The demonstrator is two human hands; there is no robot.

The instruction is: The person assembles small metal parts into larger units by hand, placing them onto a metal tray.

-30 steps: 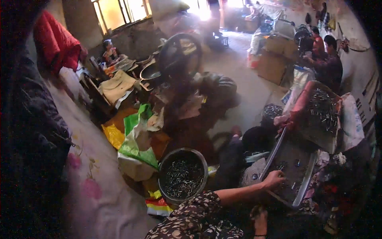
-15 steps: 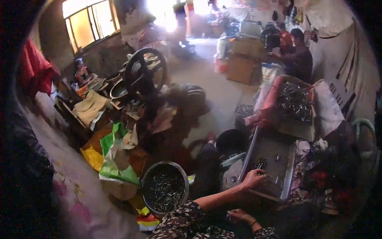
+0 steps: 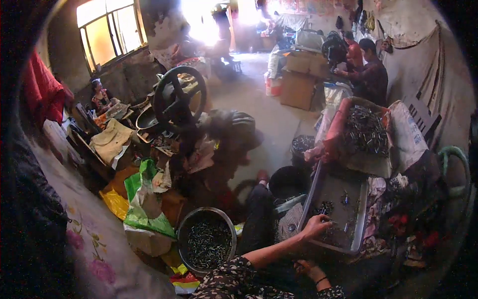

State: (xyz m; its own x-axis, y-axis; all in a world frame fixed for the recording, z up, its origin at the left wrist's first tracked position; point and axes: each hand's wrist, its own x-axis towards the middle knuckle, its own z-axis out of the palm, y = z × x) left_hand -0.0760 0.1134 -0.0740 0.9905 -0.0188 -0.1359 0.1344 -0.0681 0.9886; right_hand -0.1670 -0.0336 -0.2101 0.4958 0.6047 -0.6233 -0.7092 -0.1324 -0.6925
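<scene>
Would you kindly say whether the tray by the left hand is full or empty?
Neither: small pieces lie scattered in the tray, with much of its bottom bare.

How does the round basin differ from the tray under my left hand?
The basin is round and filled with small pieces; the tray is rectangular, its bottom mostly bare. Your left hand is over the tray, while the basin has no hand in it. Both hold small pieces.

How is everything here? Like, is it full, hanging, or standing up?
Tray: some metal pieces scattered inside
Left hand: at the tray's near end, fingers bent
Right hand: lower down, curled, grip unclear
Bowl: holding many metal pieces
Wheel: upright
Red cloth: hanging
Cardboard boxes: stacked
</scene>
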